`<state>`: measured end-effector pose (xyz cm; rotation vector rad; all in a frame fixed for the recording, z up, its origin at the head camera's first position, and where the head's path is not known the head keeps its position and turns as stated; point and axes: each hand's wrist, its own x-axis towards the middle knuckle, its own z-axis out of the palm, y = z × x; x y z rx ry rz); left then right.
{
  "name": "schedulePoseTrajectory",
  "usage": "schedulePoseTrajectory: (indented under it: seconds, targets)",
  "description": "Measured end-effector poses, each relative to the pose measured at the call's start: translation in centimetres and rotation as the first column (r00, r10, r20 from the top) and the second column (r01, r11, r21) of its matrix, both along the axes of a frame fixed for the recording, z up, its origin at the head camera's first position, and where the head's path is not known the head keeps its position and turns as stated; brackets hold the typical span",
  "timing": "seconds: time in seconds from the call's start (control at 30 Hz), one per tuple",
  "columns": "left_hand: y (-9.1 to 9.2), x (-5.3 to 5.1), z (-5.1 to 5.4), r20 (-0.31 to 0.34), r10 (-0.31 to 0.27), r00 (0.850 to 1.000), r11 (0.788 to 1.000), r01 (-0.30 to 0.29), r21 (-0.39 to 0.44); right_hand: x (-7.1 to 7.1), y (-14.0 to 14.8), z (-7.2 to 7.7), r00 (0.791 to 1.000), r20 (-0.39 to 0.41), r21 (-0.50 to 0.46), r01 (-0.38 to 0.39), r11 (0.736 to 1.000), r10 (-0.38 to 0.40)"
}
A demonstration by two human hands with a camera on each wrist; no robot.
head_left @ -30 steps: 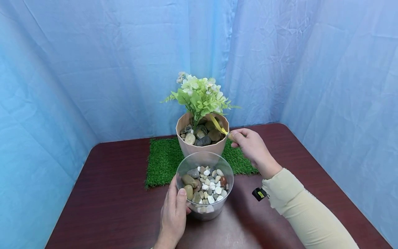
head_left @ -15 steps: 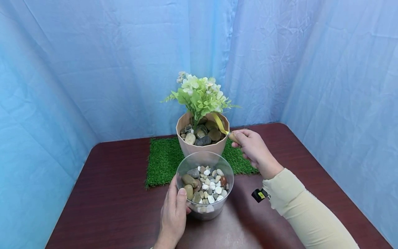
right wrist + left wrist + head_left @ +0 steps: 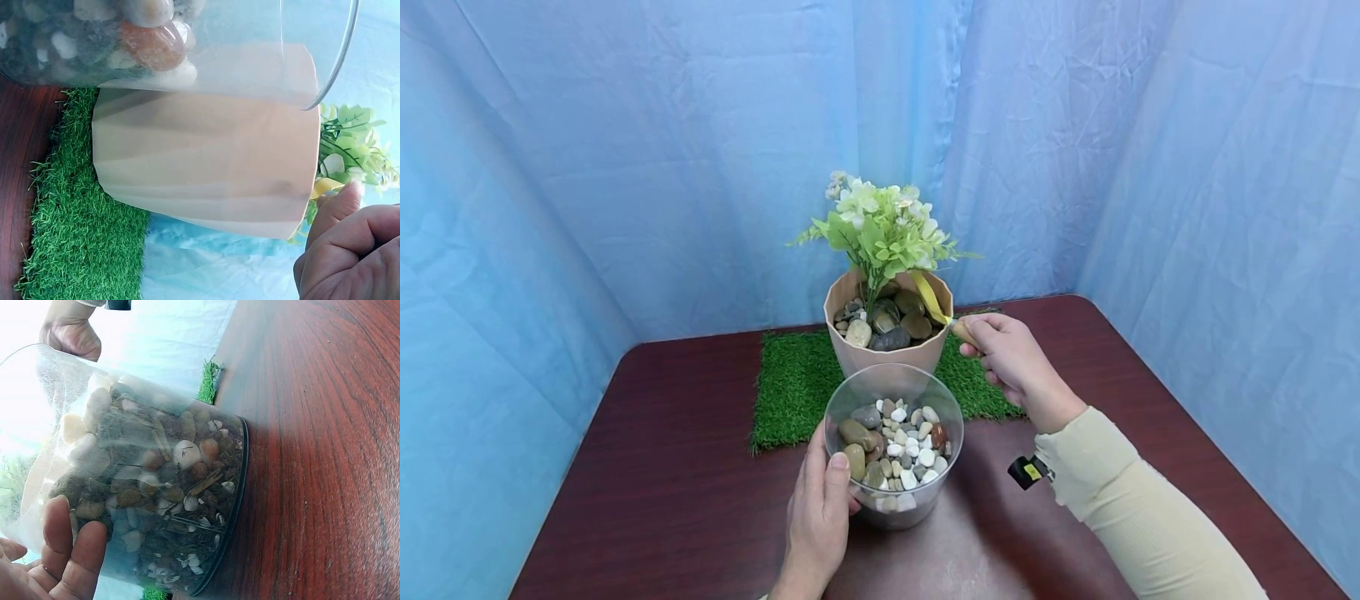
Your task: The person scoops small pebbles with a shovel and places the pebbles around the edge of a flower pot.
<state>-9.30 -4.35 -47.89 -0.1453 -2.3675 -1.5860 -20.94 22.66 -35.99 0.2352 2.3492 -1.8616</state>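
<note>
The left hand [image 3: 820, 521] holds the side of a clear container [image 3: 898, 518] of mixed pebbles, thumb at its rim; in the left wrist view its fingers [image 3: 86, 553] lie against the clear wall. Pinched in the right hand [image 3: 1017, 362] is the wooden handle [image 3: 965, 332] of a tool with a yellow blade [image 3: 929, 298]. The blade reaches inside the right rim of a pale pink pot [image 3: 887, 360]. Larger stones [image 3: 891, 339] and a plant with white flowers [image 3: 887, 229] stand in that pot. In the right wrist view the right hand [image 3: 356, 250] is beside the pot's rim.
The pot stands on a green grass mat [image 3: 793, 392] on a dark red-brown table [image 3: 662, 467]. Blue curtains [image 3: 700, 167] hang behind and at both sides. A black device [image 3: 1026, 472] is attached at the right wrist. The container stands directly in front of the pot.
Compared with a second ago, the yellow blade has turned and shows more of its broad face, and the right hand has shifted slightly to the right. The left hand and container look the same.
</note>
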Motion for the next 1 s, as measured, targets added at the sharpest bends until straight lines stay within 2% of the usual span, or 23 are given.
schedulePoseTrajectory:
  seconds: [1.0]
  targets:
    - [0.73, 0.27, 0.06, 0.015, 0.02, 1.0, 1.0, -0.02, 0.0, 0.47, 0.7, 0.03, 0.998, -0.032, -0.011, -0.064, 0.998, 0.063]
